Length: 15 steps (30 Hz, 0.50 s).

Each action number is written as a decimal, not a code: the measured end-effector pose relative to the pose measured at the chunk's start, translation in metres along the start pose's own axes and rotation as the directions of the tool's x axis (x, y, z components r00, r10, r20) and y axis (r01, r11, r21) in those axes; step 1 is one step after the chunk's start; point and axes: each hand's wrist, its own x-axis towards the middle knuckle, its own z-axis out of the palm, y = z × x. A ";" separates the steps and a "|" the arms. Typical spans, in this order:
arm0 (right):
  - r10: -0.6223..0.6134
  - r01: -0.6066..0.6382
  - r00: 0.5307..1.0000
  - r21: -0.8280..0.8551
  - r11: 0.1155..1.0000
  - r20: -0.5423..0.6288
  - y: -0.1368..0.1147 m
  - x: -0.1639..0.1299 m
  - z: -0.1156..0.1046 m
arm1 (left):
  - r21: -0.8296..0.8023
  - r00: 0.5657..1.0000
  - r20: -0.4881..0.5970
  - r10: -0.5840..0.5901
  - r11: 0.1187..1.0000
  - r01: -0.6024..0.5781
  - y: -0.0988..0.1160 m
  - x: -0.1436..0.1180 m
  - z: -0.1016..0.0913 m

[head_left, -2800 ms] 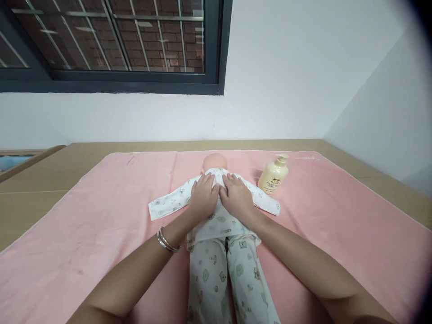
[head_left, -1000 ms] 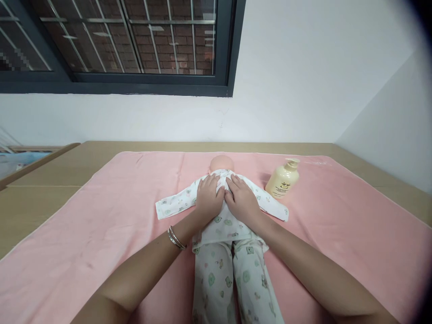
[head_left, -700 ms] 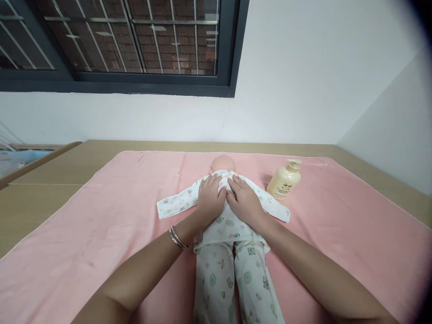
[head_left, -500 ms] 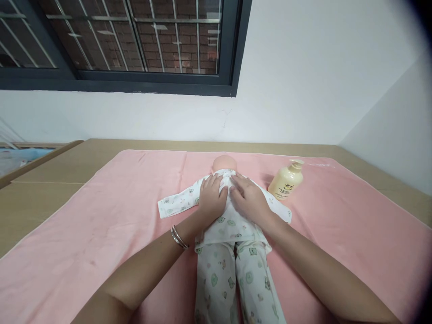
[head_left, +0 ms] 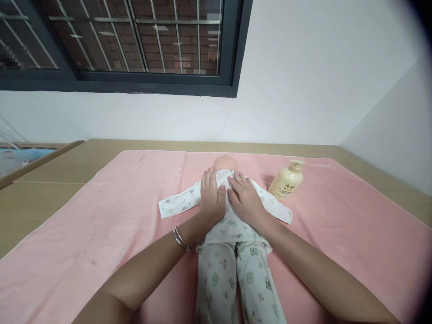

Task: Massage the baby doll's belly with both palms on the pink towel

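A baby doll [head_left: 232,230] in white pyjamas with small green prints lies lengthwise in front of me, its bald head [head_left: 225,162] at the far end. My left hand [head_left: 212,195] rests flat on the left side of its upper torso, fingers stretched towards the shoulder. On the right side of the torso my right hand [head_left: 246,200] lies palm down, fingers extended. Neither hand grips anything. The doll's sleeves spread out to both sides, and its trouser legs [head_left: 218,283] run towards me between my forearms.
A pale yellow pump bottle [head_left: 286,181] stands right of the doll's shoulder. Under both lies a pink sheet [head_left: 111,216] on a wooden surface [head_left: 43,189]. Behind are a white wall [head_left: 286,90] and a dark-framed barred window [head_left: 151,83].
My hands have moved slightly apart on the doll's torso, the left fingers now pointing straighter towards its shoulder. The doll and the bottle stay in place.
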 end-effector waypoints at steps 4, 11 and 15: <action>0.010 -0.010 0.997 0.009 1.000 -0.077 -0.001 -0.001 -0.001 | -0.004 1.000 0.009 -0.001 1.000 0.001 0.000 0.000 0.000; -0.013 0.013 1.000 0.028 1.000 -0.003 0.000 0.000 -0.001 | 0.013 1.000 0.024 -0.018 1.000 0.018 0.003 0.000 -0.001; -0.010 0.013 0.994 0.027 1.000 -0.112 0.000 0.002 -0.013 | 0.010 0.999 0.035 -0.021 1.000 0.020 0.002 0.000 -0.001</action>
